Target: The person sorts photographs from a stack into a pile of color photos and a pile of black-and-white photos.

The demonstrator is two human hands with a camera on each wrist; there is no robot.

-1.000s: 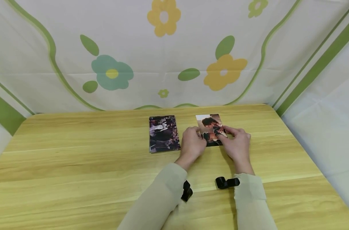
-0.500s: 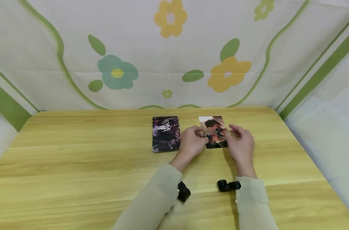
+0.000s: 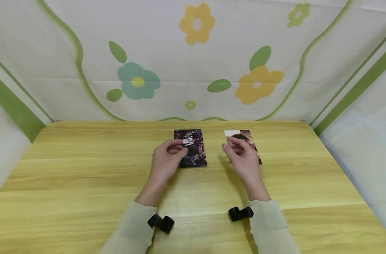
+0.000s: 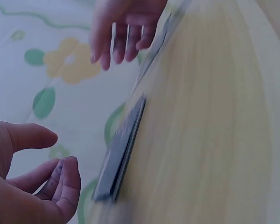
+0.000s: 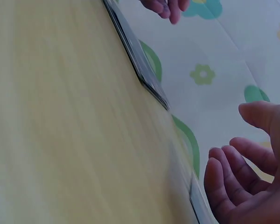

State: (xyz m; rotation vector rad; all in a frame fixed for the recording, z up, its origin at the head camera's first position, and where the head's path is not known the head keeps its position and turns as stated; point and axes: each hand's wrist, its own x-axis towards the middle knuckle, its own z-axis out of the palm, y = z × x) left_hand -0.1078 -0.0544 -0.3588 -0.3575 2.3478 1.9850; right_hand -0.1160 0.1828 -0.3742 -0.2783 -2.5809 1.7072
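A stack of photos [image 3: 196,153] with a dark crowd picture on top lies on the wooden table. My left hand [image 3: 167,158] hovers over its left side, thumb and fingertips apart with nothing between them. To the right lies a single photo [image 3: 251,141], partly hidden behind my right hand [image 3: 243,157]. That hand is also raised, its fingers loosely bent and holding nothing. In the left wrist view, the photo stack [image 4: 119,154] shows its thick edge, and a gap separates it from the left fingers [image 4: 70,186].
The wooden table [image 3: 84,183] ends at a white cloth backdrop [image 3: 167,46] printed with flowers. More white cloth [image 3: 370,116] hangs along the right side. A black wrist mount [image 3: 161,223] sits on the left sleeve and another mount [image 3: 240,213] on the right sleeve.
Both hands have come off the single photo. The left hand has moved left over the photo stack; the right hand has shifted slightly left above the single photo. The head view has shifted a little.
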